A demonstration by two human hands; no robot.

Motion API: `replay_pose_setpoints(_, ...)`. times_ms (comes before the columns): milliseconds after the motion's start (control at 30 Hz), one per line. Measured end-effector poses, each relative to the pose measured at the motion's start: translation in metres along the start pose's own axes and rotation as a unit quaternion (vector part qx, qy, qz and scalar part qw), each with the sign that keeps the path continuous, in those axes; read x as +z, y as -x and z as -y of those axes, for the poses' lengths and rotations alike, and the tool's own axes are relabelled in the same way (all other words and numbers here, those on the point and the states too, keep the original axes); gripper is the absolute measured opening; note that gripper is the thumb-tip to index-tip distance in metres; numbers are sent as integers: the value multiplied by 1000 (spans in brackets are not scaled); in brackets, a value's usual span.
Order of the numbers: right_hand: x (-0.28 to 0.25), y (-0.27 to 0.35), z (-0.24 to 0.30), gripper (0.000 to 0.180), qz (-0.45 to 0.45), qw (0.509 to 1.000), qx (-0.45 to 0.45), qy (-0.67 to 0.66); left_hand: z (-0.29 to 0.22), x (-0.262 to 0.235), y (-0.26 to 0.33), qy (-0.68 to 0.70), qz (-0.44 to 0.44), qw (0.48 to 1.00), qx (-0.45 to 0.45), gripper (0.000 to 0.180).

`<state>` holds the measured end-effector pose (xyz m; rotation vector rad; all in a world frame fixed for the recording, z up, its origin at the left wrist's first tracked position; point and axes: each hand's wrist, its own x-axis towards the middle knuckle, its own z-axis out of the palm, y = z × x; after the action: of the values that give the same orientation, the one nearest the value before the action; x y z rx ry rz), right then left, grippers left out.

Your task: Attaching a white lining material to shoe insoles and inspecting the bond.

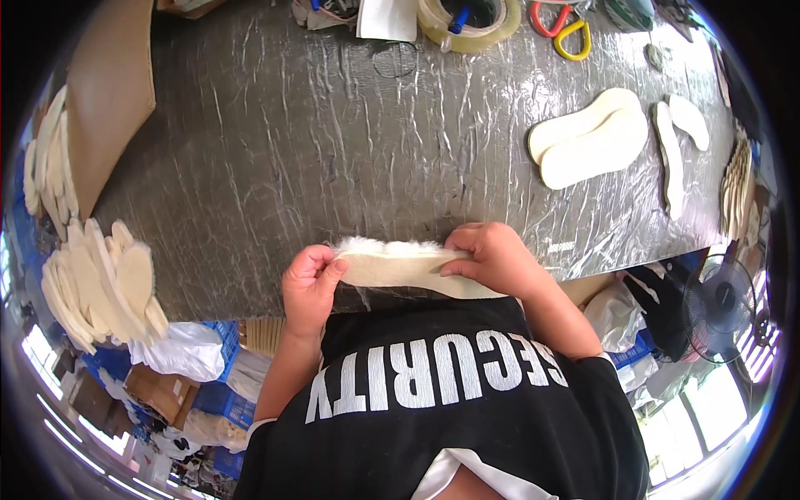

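Note:
I hold a cream insole (400,269) with a white fleecy top side at the near edge of the grey foil-covered table (333,150). My left hand (310,287) pinches its left end between thumb and fingers. My right hand (493,260) grips its right part from above, fingers curled over the edge. The insole lies flat on its side between both hands, fleece facing away from me.
Two cream insoles (590,137) lie stacked at the right, with two more insoles (677,146) beside them. Stacks of insoles (100,279) sit at the left edge by a brown board (108,92). A tape roll (471,21) and scissors (560,25) lie at the far edge. A fan (718,304) stands lower right.

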<state>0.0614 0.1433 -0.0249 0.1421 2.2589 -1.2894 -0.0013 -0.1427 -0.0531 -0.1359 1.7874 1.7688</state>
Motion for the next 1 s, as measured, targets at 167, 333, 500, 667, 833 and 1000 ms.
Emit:
replay_pose_setpoints(167,9,3,2,26,-17,999,-30,18,-51,25,-17,-385,36,882,271,34)
replay_pose_setpoints(333,13,4,7,29,-29,997,-65,37,-61,45,-32,-473,239,806,264,40)
replay_pose_setpoints(500,15,3,8,28,-38,996,-54,57,-49,45,-40,-438,308,822,195,26)
replay_pose_setpoints(667,22,2,6,19,2,997,-54,48,-39,44,-39,-404,327,836,177,19)
replay_pose_setpoints(833,13,10,10,38,-41,990,-50,129,-36,45,-28,-339,277,897,64,14)
replay_pose_setpoints(1000,-9,23,2,75,-162,972,6,168,-40,35,-27,-332,202,915,108,19)
